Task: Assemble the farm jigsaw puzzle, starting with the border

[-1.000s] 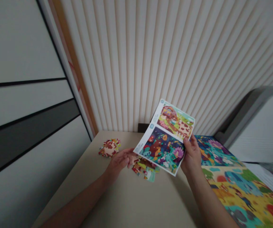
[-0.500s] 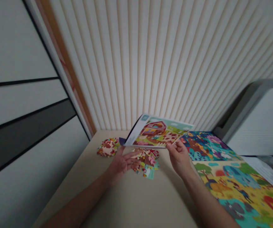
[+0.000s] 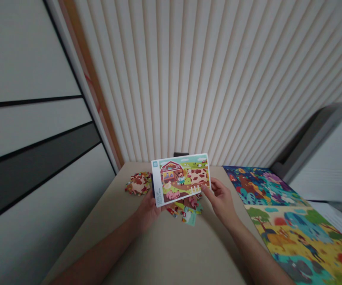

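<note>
Above the table, a puzzle picture card (image 3: 185, 178) with a farm scene of a red barn and a spotted cow faces me, slightly tilted. My right hand (image 3: 222, 201) is closed on its lower right corner, thumb on the front. At the lower left corner my left hand (image 3: 148, 209) grips the card, its fingers mostly hidden behind it. A dark blue edge shows behind the card's left side. Partly covered below the card lies a heap of loose jigsaw pieces (image 3: 189, 216). Another pile of jigsaw pieces (image 3: 137, 183), with brown-spotted pink ones on top, lies left of it.
On the right lie a dark blue jigsaw picture (image 3: 258, 184) and a yellow jigsaw picture with animals (image 3: 301, 237). A grey-and-white object (image 3: 328, 154) stands beyond them. A pleated cream screen (image 3: 182, 79) closes the back, and a white panelled surface (image 3: 40, 190) flanks the left.
The card has swung from a slanted pose to facing me and moved left and slightly down. My left hand, earlier with fingers spread below it, has closed on its lower left corner.
</note>
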`<act>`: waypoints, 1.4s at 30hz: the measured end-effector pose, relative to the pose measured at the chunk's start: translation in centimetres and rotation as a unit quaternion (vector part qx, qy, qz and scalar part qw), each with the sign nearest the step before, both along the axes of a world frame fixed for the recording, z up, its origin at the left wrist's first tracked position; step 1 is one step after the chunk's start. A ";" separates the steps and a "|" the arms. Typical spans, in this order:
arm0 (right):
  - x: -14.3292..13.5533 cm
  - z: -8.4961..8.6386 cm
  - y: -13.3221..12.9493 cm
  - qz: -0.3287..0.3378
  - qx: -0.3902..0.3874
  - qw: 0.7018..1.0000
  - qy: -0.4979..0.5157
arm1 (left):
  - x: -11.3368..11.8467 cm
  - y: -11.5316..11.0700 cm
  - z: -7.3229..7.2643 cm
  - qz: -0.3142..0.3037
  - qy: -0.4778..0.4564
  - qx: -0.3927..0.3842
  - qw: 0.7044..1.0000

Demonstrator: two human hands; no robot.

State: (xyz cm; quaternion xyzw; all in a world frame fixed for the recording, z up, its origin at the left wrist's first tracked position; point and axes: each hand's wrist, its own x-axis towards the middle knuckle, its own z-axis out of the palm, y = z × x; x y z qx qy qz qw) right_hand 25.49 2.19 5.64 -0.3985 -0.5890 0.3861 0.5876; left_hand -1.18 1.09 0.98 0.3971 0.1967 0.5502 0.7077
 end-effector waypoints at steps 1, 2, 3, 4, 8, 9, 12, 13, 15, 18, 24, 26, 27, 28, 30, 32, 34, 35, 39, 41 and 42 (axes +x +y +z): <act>0.0 0.0 0.0 0.000 0.000 1.000 -0.003 | 0.0 0.1 0.0 0.006 -0.001 -0.008 1.000; -0.1 0.1 -0.1 0.000 0.000 1.000 -0.005 | 0.1 0.2 0.0 0.012 -0.004 -0.015 1.000; -0.2 0.1 -0.1 0.000 0.001 1.000 -0.006 | 0.2 0.3 0.1 0.016 -0.008 -0.021 1.000; -0.2 0.1 -0.2 0.000 0.002 1.000 -0.008 | 0.3 0.4 0.3 0.020 -0.012 -0.027 0.999; -0.3 0.0 -0.3 0.003 -0.002 1.000 -0.012 | 0.6 0.5 1.1 0.059 -0.023 -0.032 0.998; -0.3 0.0 -0.4 0.001 -0.003 1.000 -0.018 | 0.7 0.6 1.2 0.072 -0.019 -0.031 0.997; -0.1 0.0 -0.4 -0.013 0.012 0.998 -0.063 | 0.6 0.8 1.2 0.111 -0.002 -0.030 0.993; -0.1 0.0 -0.3 -0.024 0.025 0.996 -0.084 | 0.6 0.9 1.1 0.126 0.004 -0.030 0.992; 0.0 -0.1 0.0 -0.055 0.050 0.991 -0.115 | 0.5 1.1 1.0 0.151 0.015 -0.024 0.988; 0.2 -0.5 0.5 -0.075 0.029 0.991 -0.106 | 0.6 1.2 0.8 0.161 0.038 -0.005 0.986; 1.5 -2.7 2.6 0.029 -0.053 0.997 -0.038 | 0.4 1.6 0.6 0.177 0.150 0.054 0.971; 2.2 -3.3 4.3 -0.027 -0.042 0.998 -0.046 | -0.1 2.1 0.4 0.226 0.206 0.088 0.948; 2.6 -3.5 5.4 -0.061 -0.038 0.996 -0.060 | -0.4 2.3 0.2 0.250 0.237 0.111 0.932; 2.9 -3.7 6.7 -0.078 -0.036 0.994 -0.069 | -0.7 2.5 0.1 0.263 0.270 0.140 0.916; 3.3 -3.9 9.2 -0.091 -0.035 0.992 -0.085 | -1.1 2.8 -0.3 0.256 0.341 0.214 0.879; 3.4 -4.1 11.5 -0.096 -0.039 0.989 -0.109 | -1.1 2.8 -0.5 0.226 0.400 0.290 0.839; 3.5 -4.3 13.3 -0.108 -0.047 0.983 -0.139 | -0.9 2.7 -0.7 0.207 0.431 0.346 0.807; 3.5 -4.5 13.9 -0.118 -0.053 0.979 -0.155 | -0.7 2.6 -0.7 0.204 0.440 0.367 0.794; 3.7 -5.0 15.7 -0.176 -0.085 0.955 -0.225 | -0.3 2.1 -0.4 0.196 0.499 0.419 0.733; 3.7 -5.1 16.3 -0.202 -0.102 0.940 -0.255 | -0.4 2.0 -0.2 0.190 0.538 0.426 0.702; 3.7 -5.1 16.5 -0.211 -0.111 0.933 -0.268 | -0.5 1.9 -0.1 0.187 0.553 0.426 0.691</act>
